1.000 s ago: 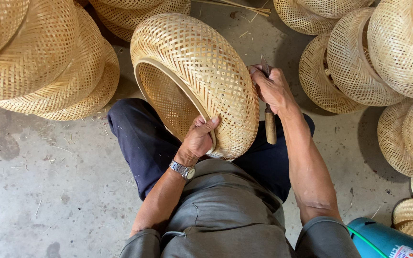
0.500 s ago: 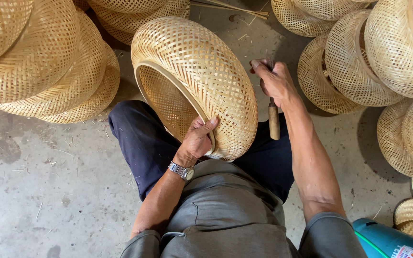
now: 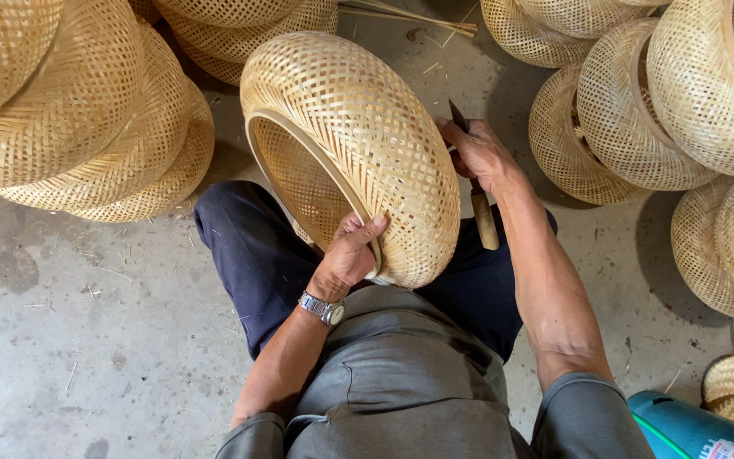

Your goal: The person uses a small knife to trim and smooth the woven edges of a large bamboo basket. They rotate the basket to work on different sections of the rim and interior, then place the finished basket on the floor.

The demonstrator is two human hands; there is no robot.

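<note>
A round woven bamboo basket [image 3: 358, 127] stands tilted on its side over my lap, its open mouth facing left. My left hand [image 3: 352, 253], with a wristwatch, grips the basket's wooden rim at the near edge. My right hand [image 3: 477, 153] rests against the basket's far right side and holds a knife [image 3: 479, 204] with a wooden handle, its dark blade pointing up past my fingers.
Stacks of similar woven baskets [image 3: 78, 110] lie at the left, more baskets [image 3: 639, 110] crowd the right and top. Thin bamboo strips [image 3: 409, 15] lie on the concrete floor at the top. A teal container [image 3: 690, 425] sits at the lower right corner.
The basket and both hands have stayed almost in place. My right hand with the knife shifted slightly along the basket's right side.
</note>
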